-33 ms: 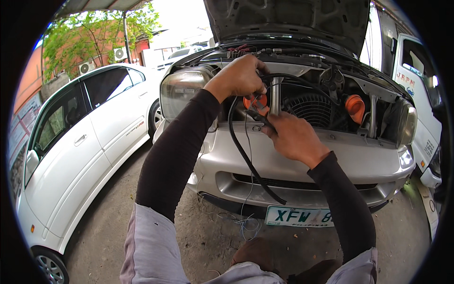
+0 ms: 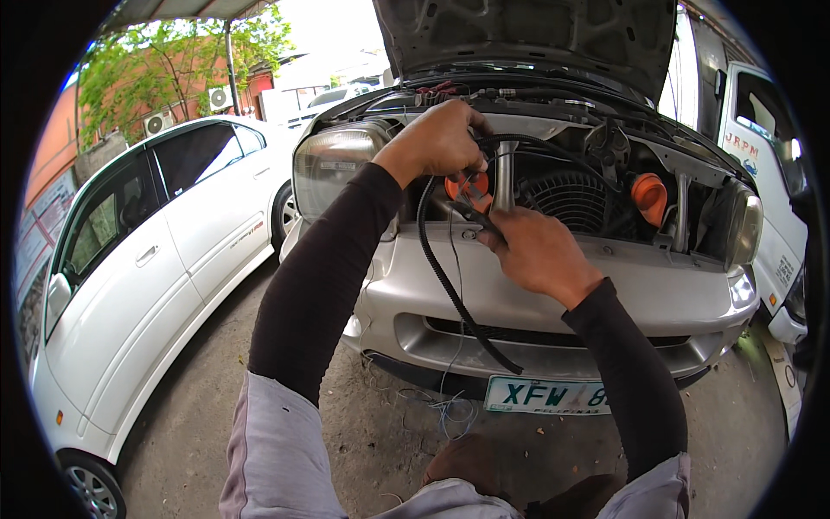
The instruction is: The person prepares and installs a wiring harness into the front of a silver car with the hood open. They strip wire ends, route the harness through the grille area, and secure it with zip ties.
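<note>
My left hand (image 2: 443, 143) is closed, its fingertips pinched on a thin grey wire (image 2: 456, 259) that hangs down past the bumper. Right beside those fingers, a black corrugated wire conduit (image 2: 430, 264) loops over the car's front, its end dangling near the plate. In my right hand (image 2: 540, 251) is a pair of pliers (image 2: 471, 214) with dark handles, its tip pointing up toward the left fingertips. The exact spot where tip and wire meet is too small to tell. An orange-red horn (image 2: 476, 192) sits just behind both hands.
The silver car's bumper (image 2: 553, 277) spans the space before me, under a raised hood (image 2: 527, 39). Behind a metal strut is the fan (image 2: 566, 203), with another orange horn (image 2: 648, 197) at right. Loose wire (image 2: 454, 417) lies on the ground. A white car (image 2: 164, 233) stands left.
</note>
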`<state>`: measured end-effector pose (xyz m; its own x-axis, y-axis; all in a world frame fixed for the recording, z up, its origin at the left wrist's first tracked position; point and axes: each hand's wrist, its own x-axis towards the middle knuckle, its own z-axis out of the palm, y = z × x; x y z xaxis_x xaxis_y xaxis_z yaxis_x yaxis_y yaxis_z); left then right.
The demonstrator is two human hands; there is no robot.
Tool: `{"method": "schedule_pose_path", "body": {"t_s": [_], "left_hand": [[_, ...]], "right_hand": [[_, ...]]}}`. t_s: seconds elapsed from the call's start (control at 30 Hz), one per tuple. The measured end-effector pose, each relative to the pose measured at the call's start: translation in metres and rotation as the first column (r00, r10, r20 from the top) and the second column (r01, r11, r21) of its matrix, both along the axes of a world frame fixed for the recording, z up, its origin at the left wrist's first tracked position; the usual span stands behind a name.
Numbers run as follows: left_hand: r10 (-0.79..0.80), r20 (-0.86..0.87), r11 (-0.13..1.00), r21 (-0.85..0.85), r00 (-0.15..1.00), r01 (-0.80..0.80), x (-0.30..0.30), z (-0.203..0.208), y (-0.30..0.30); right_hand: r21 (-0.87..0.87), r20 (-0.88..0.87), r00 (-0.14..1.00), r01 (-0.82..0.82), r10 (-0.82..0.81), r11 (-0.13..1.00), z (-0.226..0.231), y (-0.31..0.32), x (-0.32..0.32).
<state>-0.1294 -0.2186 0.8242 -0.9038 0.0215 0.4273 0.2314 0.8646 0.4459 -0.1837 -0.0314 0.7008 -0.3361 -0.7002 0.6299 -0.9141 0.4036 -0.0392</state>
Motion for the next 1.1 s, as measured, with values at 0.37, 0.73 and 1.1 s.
{"method": "schedule_pose_path", "body": {"t_s": [0.37, 0.73, 1.1], "left_hand": [[-0.064, 0.005, 0.995, 0.072, 0.998, 0.063, -0.003, -0.011, 0.004], [-0.257, 0.089, 0.914, 0.346, 0.962, 0.212, 0.016, -0.042, 0.013], [-0.191, 0.112, 0.922, 0.362, 0.975, 0.139, 0.019, -0.055, 0.028]], "right_hand": [[0.127, 0.103, 0.994, -0.032, 0.018, 0.991, -0.04, 0.028, 0.024], [-0.137, 0.429, 0.9, -0.017, 0.075, 0.99, -0.017, 0.076, 0.046], [0.035, 0.426, 0.902, 0.059, -0.069, 0.998, 0.006, 0.054, 0.043]]}}
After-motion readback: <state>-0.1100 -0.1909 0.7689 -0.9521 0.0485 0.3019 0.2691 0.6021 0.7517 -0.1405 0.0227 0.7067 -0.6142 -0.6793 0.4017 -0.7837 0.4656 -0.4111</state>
